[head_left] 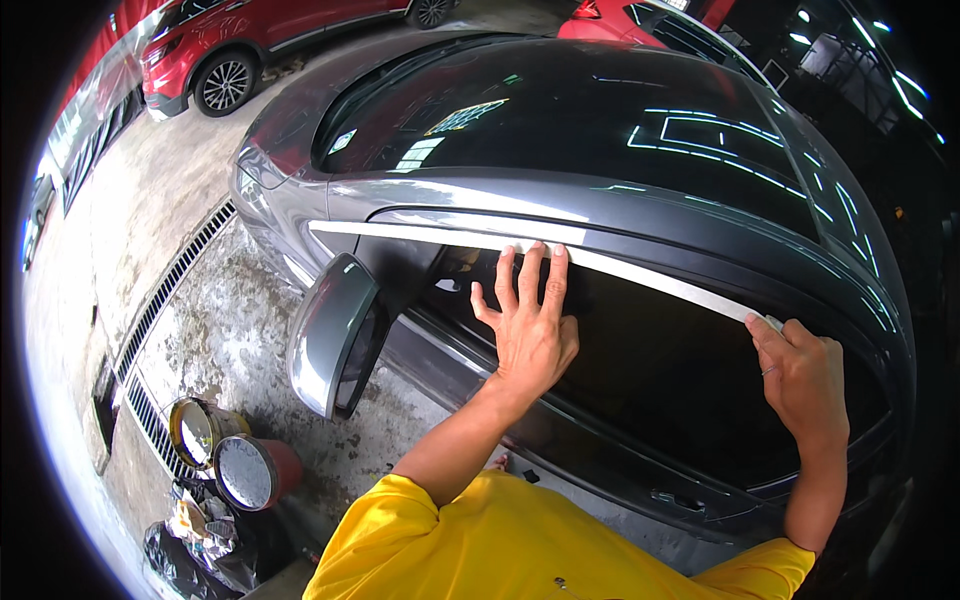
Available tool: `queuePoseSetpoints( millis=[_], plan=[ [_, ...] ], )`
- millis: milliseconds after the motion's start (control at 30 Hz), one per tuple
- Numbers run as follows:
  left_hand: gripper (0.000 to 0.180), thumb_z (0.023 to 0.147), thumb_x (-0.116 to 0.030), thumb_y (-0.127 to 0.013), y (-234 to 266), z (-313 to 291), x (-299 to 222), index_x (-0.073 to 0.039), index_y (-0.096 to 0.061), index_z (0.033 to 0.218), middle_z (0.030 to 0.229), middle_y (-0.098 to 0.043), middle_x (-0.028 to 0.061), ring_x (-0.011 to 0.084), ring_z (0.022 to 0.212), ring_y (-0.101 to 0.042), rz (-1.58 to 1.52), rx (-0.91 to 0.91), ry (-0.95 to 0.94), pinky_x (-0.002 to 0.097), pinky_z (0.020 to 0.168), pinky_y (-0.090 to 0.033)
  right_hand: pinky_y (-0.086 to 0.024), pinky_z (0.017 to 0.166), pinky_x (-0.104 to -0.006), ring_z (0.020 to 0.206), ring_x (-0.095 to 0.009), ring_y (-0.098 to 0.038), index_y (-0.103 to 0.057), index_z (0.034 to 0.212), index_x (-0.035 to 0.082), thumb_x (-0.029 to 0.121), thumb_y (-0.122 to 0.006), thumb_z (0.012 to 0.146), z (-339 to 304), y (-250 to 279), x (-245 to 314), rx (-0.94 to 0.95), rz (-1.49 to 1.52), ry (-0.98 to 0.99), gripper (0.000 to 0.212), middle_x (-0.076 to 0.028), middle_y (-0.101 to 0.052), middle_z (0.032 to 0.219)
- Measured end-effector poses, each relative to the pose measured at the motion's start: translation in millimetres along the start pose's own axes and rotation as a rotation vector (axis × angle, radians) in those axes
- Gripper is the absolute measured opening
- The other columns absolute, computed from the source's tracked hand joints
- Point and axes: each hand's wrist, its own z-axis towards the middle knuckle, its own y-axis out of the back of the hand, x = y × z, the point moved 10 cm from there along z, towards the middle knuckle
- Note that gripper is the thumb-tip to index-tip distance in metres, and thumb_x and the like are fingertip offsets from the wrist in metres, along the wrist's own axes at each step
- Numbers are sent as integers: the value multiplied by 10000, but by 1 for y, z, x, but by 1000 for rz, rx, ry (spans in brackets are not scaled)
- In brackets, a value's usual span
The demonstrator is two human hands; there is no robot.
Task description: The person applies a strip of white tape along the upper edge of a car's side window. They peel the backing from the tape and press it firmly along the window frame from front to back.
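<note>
You have a long pale trim strip (655,281) along the upper edge of the side window (640,370) on the grey car (450,188). Its front end reaches the window's front corner, above the door mirror (325,325), and its rear end is at your right hand. Your left hand (531,325) is spread, fingertips resting on the strip near the middle of that edge, not wrapped round it. Your right hand (803,375) is mostly closed, thumb and fingers pinching the rear end.

Judging from how it lies, the strip is lined up along much of the window's upper edge. The rear end is in your fingers, so that part looks unsettled; whether any of the length is fixed, you cannot tell from here.

The bodywork is smooth and glossy, and the dark roof (600,110) mirrors bright ceiling lights (905,85). Beyond the car's front edge, the stained concrete floor (120,260) carries a drain grate (180,275). Near the grate's lower end stand a yellowish bucket (177,435) and a red bucket (288,465), with a black plastic bag (175,568) just beside them. Past the car's far side are a red SUV (290,30) and another red car (620,28).
</note>
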Motion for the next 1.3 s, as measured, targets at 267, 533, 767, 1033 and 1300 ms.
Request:
queuePoseSetpoints(
  millis=[267, 533, 767, 1033, 1300],
  plan=[
    [958, 699, -78, -696, 2, 1, -6, -148, -452, 1623, 1570, -451, 121, 411, 1519, -323, -9, -15, -29, 757, 1100, -180, -470, 508, -376, 529, -254, -603, -808, 1196, 103, 72, -799, 880, 3, 3, 2, -7, -46, -4, 318, -86, -587, 727],
    [888, 695, -114, -713, 4, 3, -11, -144, -529, 1563, 1522, -514, 73, 346, 1513, -363, 1, -41, -57, 720, 1159, -121, -469, 510, -375, 528, -253, -602, -811, 1191, 102, 77, -790, 890, 3, 3, 0, 14, -9, -37, 302, -82, -583, 710],
    [789, 687, -103, -699, 16, 12, 11, -149, -609, 1470, 1464, -570, 56, 316, 1495, -412, 43, -84, -41, 705, 1182, -109, -493, 524, -366, 543, -250, -624, -812, 1188, 100, 65, -794, 881, 0, 5, 1, 10, 9, -50, 310, -85, -607, 728],
    [836, 666, -117, -725, 10, 12, -11, -110, -563, 1486, 1435, -551, 94, 331, 1467, -435, -16, -81, -114, 699, 1189, -102, -518, 547, -402, 587, -291, -651, -798, 1212, 119, 71, -759, 905, 9, 5, 0, 36, -12, -50, 314, -98, -625, 762],
    [832, 662, -62, -672, 18, 8, 59, -86, -555, 1485, 1472, -542, 147, 374, 1463, -424, 86, -103, 7, 686, 1160, -184, -464, 581, -478, 618, -346, -615, -748, 1323, 131, 47, -653, 979, 2, -12, -9, 83, 58, -108, 366, -141, -550, 765]
  ],
)
